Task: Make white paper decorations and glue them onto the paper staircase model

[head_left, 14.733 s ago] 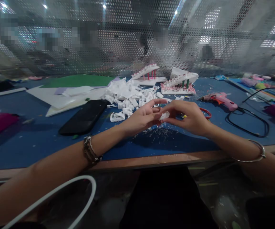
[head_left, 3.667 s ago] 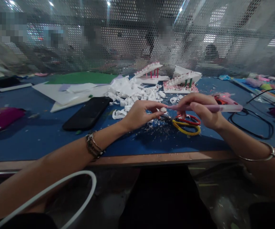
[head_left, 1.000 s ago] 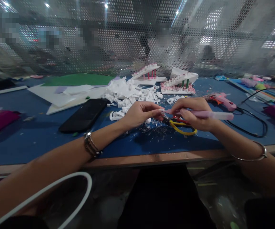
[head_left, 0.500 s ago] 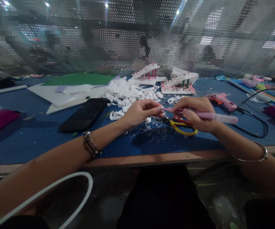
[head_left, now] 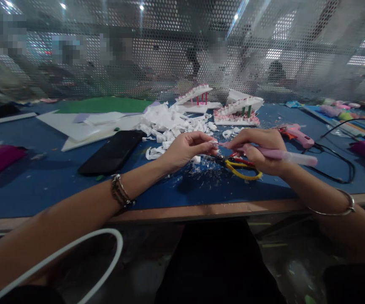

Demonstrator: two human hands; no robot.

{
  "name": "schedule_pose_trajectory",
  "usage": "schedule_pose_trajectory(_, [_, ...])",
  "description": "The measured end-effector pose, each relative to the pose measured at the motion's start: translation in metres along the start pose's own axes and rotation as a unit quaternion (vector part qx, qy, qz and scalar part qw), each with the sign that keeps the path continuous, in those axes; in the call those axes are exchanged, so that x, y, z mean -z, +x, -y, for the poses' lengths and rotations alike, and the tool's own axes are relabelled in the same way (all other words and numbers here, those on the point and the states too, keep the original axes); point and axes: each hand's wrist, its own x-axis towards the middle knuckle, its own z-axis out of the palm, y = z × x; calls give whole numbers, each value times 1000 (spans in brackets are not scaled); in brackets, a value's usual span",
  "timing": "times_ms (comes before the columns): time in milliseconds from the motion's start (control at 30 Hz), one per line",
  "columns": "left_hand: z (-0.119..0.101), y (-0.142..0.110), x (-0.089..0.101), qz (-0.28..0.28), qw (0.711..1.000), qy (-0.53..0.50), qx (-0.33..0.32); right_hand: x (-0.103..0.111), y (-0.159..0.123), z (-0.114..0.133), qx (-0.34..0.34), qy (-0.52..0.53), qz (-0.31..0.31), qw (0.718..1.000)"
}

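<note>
My left hand (head_left: 192, 146) is closed in a pinch on a small white piece (head_left: 214, 143), mostly covered by the fingertips. My right hand (head_left: 261, 150) grips a slim pink pen (head_left: 272, 153) with a pale, see-through rear end. The pen's narrow tip points left and meets the white piece, or comes very close to it. Below both hands, scissors with red and yellow handles (head_left: 244, 171) lie on the blue tabletop (head_left: 157, 192); their blades are partly hidden under my left fingers. Fine white shavings (head_left: 206, 171) are scattered around them.
Behind my hands lies a heap of white scraps (head_left: 166, 120). Two small white stair models (head_left: 196, 97) stand at the back. A black phone (head_left: 112, 152) lies left. A pink glue gun (head_left: 299, 135) and its black cable (head_left: 353, 169) lie right. A perforated metal screen (head_left: 169, 71) rises behind.
Earlier both hands held a white piece without the pen; since then the pen is in my right hand and the scissors show beneath. Over the last second the hands have barely shifted.
</note>
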Motion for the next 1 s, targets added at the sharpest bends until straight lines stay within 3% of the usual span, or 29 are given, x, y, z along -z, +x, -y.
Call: schedule_pose_trajectory(1000, [-1, 0, -2, 25, 997, -79, -4, -3, 1, 2, 41, -27, -6, 999])
